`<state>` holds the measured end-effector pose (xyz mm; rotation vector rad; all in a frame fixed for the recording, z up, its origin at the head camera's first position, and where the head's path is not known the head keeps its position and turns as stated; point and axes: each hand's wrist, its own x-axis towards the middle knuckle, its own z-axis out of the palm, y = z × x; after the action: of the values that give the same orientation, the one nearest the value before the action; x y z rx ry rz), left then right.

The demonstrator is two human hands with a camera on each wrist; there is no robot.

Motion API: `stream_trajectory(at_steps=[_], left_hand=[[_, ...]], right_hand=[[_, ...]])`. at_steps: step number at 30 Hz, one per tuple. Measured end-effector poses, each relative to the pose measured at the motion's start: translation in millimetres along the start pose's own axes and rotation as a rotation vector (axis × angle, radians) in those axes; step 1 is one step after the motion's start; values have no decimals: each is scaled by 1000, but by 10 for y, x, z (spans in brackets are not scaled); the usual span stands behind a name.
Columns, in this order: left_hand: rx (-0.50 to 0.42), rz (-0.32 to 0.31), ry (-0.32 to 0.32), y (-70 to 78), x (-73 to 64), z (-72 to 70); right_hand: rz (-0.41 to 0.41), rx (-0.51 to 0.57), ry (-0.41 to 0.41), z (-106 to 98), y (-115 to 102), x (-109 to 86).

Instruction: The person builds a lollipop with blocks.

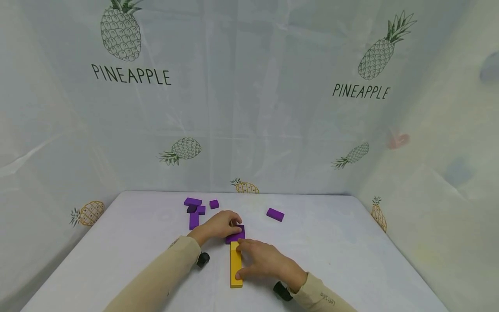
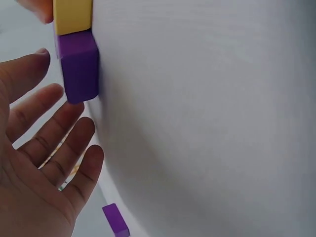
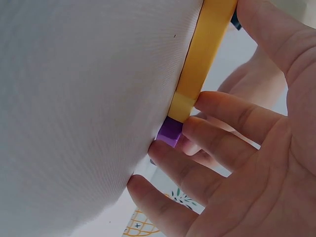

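Nearest: yellow bar (image 1: 235,262) lies lengthwise on white desk (image 1: 335,251), well in from both side edges; wide white stretch to its right. Right hand (image 1: 262,260) is alongside, fingers spread, touching the bar. Purple block (image 1: 235,238) sits against bar's far end; left hand (image 1: 220,224) is beside it, fingers spread, contact cannot be told. Farther: purple blocks (image 1: 200,210) group at left, a lone purple piece (image 1: 275,214) at right, all short of the back edge. Pineapple-print curtain (image 1: 265,108) behind. Right wrist view shows a lighter yellow section (image 3: 181,106) at bar's far end; left wrist view shows gaps between left fingers, mostly hidden from the head view.
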<state>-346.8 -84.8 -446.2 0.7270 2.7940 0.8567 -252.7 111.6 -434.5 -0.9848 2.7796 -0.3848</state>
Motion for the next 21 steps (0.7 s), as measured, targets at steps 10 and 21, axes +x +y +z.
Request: stream_trajectory(at_steps=[10,21], left_hand=[[-25,-18,85,-197,-147,-230],[61,-58,249,-616,-336,-507]], right_hand=[[20,11,-4,1,-20,-12],[16,4,2,-2,-29,-29]])
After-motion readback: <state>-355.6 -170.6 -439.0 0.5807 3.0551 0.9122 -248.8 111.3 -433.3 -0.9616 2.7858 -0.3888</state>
